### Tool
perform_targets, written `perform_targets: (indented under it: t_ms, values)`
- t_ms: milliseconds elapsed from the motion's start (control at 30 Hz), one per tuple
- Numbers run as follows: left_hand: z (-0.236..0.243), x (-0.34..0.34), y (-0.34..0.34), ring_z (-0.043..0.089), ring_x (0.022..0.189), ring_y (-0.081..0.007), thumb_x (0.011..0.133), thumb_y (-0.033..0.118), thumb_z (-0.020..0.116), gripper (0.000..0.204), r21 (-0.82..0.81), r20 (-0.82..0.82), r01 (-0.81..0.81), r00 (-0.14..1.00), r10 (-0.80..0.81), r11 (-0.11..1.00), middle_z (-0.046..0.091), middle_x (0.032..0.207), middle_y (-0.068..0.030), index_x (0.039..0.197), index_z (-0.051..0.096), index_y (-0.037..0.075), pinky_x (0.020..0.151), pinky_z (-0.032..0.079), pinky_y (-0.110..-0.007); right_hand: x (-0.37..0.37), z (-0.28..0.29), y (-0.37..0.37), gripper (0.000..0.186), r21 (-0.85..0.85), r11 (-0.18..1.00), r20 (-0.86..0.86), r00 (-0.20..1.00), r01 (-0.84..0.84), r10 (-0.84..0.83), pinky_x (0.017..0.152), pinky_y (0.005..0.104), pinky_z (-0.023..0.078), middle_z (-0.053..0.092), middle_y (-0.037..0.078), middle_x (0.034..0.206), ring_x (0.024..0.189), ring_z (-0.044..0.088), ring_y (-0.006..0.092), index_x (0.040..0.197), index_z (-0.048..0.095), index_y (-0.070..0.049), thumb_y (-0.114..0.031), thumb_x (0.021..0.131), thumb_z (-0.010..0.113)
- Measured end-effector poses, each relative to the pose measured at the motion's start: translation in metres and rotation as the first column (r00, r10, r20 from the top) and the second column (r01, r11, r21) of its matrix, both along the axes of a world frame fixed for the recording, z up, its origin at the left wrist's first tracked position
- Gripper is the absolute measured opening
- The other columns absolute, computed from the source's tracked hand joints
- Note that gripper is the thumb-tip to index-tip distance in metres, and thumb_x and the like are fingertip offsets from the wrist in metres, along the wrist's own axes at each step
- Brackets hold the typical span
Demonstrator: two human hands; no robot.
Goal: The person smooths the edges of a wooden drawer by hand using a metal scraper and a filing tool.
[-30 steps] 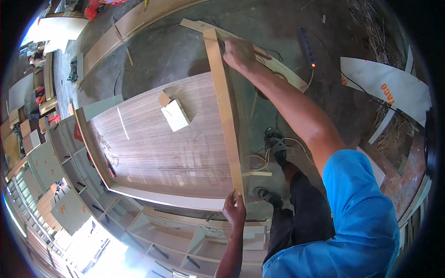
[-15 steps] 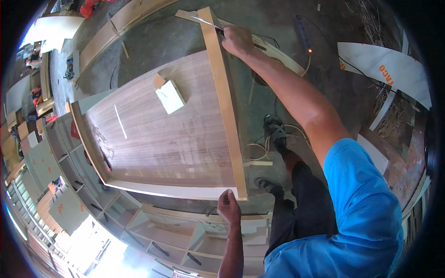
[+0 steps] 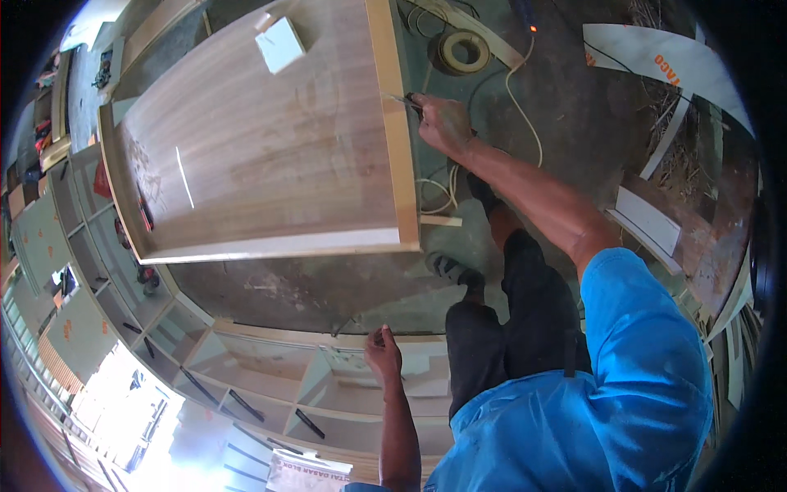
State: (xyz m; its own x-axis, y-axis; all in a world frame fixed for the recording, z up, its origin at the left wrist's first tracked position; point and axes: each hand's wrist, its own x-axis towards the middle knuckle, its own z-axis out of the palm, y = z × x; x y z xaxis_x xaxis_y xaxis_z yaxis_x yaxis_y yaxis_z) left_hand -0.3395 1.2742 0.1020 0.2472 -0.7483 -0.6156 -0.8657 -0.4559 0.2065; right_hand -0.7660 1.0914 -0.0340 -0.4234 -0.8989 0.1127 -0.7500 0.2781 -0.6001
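My right hand [image 3: 445, 125] is closed around the dark handle of a knife [image 3: 402, 100]. Its thin bright blade lies over the light-brown edge [image 3: 392, 123] along the right side of a wood-grain panel [image 3: 287, 156]. My left hand [image 3: 383, 354] is held apart from the panel, over the floor near the shelving, with its fingers curled together; whatever is in them, if anything, is too small to tell. A white strip [image 3: 311, 243] runs along the panel's near edge. On the panel sit a small white box [image 3: 279, 45], a thin white sliver [image 3: 184, 178] and a red-and-black tool [image 3: 145, 213].
A roll of edging band [image 3: 464, 52] lies on the floor beyond my right hand, near pale cables [image 3: 529, 107]. My foot [image 3: 453, 269] stands beside the panel's near corner. Open-fronted shelving [image 3: 270, 373] lies behind my left hand. White board offcuts [image 3: 648, 221] are at the right.
My right hand has brought the knife from the far end of the panel's right edge nearer to me. My left hand has come away from the near corner. The view has shifted.
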Motion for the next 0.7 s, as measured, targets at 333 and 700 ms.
perform_targets:
  t_ms: [333,700]
  values:
    - [-0.001,0.093,0.084,0.071,0.089,-0.0306,0.093,0.036,0.066,0.041,0.02,0.027,0.061,0.998,-0.062,0.998,0.072,0.095,-0.0191,0.099,0.071,-0.003,0.079,0.055,-0.041,0.119,0.018,0.108,0.034,0.04,0.999,0.056,0.998,0.033,-0.035,0.071,0.047,0.055,0.07,0.019,0.094,0.081,0.069,0.0371,0.109,0.068,-0.002,0.0,0.078,0.054]
    - [-0.017,0.036,0.034,0.066,0.096,-0.0357,0.091,0.036,0.068,0.04,-0.056,-0.082,0.091,0.992,-0.096,0.994,0.066,0.098,-0.0208,0.102,0.069,-0.003,0.084,0.051,-0.043,0.182,0.049,0.209,0.038,0.087,0.972,0.209,0.958,-0.219,0.197,0.07,0.0485,0.053,0.069,0.018,0.09,0.083,0.068,0.0372,0.113,0.066,-0.005,0.002,0.077,0.056]
